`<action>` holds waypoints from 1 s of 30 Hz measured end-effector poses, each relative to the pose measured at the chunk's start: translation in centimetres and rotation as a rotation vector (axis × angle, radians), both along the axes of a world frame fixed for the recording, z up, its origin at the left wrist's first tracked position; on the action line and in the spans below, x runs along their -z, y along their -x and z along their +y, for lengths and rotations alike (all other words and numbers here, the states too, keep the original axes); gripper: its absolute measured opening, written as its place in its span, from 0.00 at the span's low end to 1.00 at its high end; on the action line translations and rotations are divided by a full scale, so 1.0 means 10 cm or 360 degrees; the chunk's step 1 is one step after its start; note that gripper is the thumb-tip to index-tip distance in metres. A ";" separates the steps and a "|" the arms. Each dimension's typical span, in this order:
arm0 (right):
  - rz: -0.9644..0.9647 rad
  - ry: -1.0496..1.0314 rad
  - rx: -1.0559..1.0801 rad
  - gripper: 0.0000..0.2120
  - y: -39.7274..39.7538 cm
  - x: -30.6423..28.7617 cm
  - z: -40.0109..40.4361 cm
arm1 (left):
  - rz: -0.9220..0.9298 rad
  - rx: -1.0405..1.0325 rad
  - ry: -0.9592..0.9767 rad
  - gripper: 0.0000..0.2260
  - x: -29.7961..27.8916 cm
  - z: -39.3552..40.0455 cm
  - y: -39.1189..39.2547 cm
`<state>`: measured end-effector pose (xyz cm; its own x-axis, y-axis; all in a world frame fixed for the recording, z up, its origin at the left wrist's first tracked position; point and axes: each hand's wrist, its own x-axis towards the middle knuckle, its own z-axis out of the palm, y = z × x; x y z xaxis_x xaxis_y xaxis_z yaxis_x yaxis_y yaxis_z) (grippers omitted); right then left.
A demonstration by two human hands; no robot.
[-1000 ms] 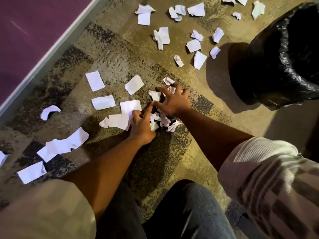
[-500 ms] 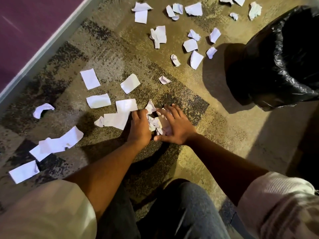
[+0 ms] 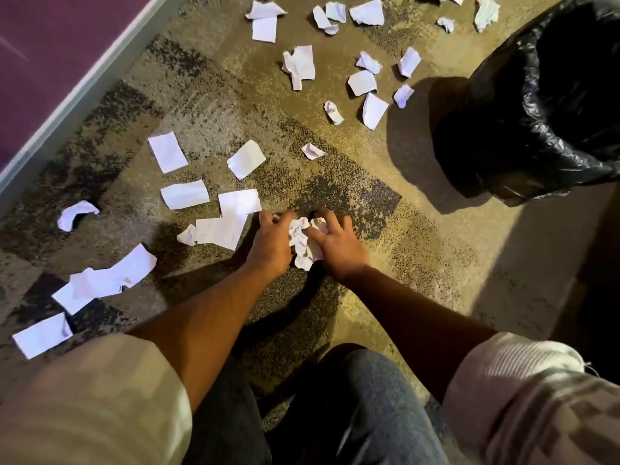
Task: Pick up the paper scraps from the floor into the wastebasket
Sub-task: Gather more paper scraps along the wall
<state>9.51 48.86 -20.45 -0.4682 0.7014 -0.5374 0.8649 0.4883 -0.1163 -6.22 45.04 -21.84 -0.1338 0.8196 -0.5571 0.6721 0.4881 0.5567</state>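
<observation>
A crumpled wad of white paper scraps (image 3: 302,241) is squeezed between my left hand (image 3: 272,243) and my right hand (image 3: 335,245), low over the carpet at mid-frame. Both hands curl their fingers around the wad. Several flat white scraps (image 3: 223,226) lie just left of my left hand, and more (image 3: 100,280) are spread out at the lower left. Another group of scraps (image 3: 364,83) lies farther off, near the wastebasket. The wastebasket (image 3: 523,105), lined with a black plastic bag, stands at the upper right, its mouth open.
The floor is mottled brown and grey carpet (image 3: 436,263). A pale baseboard strip (image 3: 84,85) and a purple surface (image 3: 43,38) run along the upper left. My knees in blue jeans (image 3: 369,414) are at the bottom edge.
Both hands swept the loose scraps together and drew them toward me. They now press them into one wad. One small scrap was left behind on the dark carpet patch.
</observation>
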 end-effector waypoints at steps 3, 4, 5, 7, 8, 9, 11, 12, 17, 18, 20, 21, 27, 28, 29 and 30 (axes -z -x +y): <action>0.0126 -0.0007 0.0167 0.34 -0.01 0.04 -0.06 | -0.0067 -0.0160 0.0036 0.24 0.00 -0.05 -0.13; 0.0176 0.0021 0.0236 0.33 -0.01 0.04 -0.06 | -0.0100 -0.0254 0.0069 0.23 -0.01 -0.04 -0.18; 0.0233 0.0062 0.0309 0.33 0.00 0.04 -0.06 | -0.0143 -0.0344 0.0109 0.22 -0.02 -0.04 -0.22; 0.0364 0.0133 0.0466 0.32 0.00 0.05 -0.06 | -0.0241 -0.0487 0.0162 0.23 -0.07 -0.02 -0.29; 0.0445 0.0168 0.0555 0.31 0.01 0.05 -0.05 | -0.0295 -0.0551 0.0174 0.23 -0.10 -0.02 -0.32; 0.0536 0.0193 0.0637 0.31 0.01 0.06 -0.05 | -0.0348 -0.0607 0.0197 0.23 -0.11 -0.02 -0.34; 0.0729 0.0190 0.0729 0.30 0.03 0.06 -0.05 | -0.0445 -0.0695 0.0212 0.22 -0.11 -0.02 -0.38; 0.0808 0.0197 0.0754 0.29 0.05 0.07 -0.06 | -0.0524 -0.0742 0.0204 0.22 -0.10 -0.02 -0.40; 0.1069 0.0369 0.0969 0.26 0.13 0.05 -0.14 | -0.0978 -0.1123 0.0170 0.17 -0.18 -0.04 -0.51; 0.1086 0.0392 0.0999 0.26 0.12 0.07 -0.16 | -0.1065 -0.1194 0.0153 0.17 -0.21 -0.06 -0.52; 0.1122 0.0430 0.1047 0.27 0.10 0.07 -0.19 | -0.1265 -0.1298 0.0140 0.18 -0.26 -0.09 -0.52; 0.1144 0.0445 0.1074 0.27 0.10 0.07 -0.21 | -0.1336 -0.1345 0.0150 0.19 -0.28 -0.11 -0.53; 0.1370 0.0492 0.1402 0.25 0.16 -0.08 -0.27 | -0.1655 -0.1656 0.0255 0.26 -0.39 -0.09 -0.65; 0.1458 0.0532 0.1520 0.22 0.17 -0.13 -0.26 | -0.1644 -0.1674 0.0266 0.27 -0.41 -0.08 -0.68; 0.1564 0.0594 0.1692 0.19 0.19 -0.20 -0.25 | -0.1636 -0.1692 0.0247 0.27 -0.44 -0.05 -0.71; 0.1672 0.0653 0.1878 0.16 0.19 -0.26 -0.24 | -0.1630 -0.1706 0.0230 0.25 -0.48 -0.03 -0.75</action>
<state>7.56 46.44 -17.82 -0.0659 0.8142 -0.5768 0.1762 -0.5595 -0.8099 1.25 44.74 -16.99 -0.1319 0.5176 -0.8454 -0.6773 0.5756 0.4581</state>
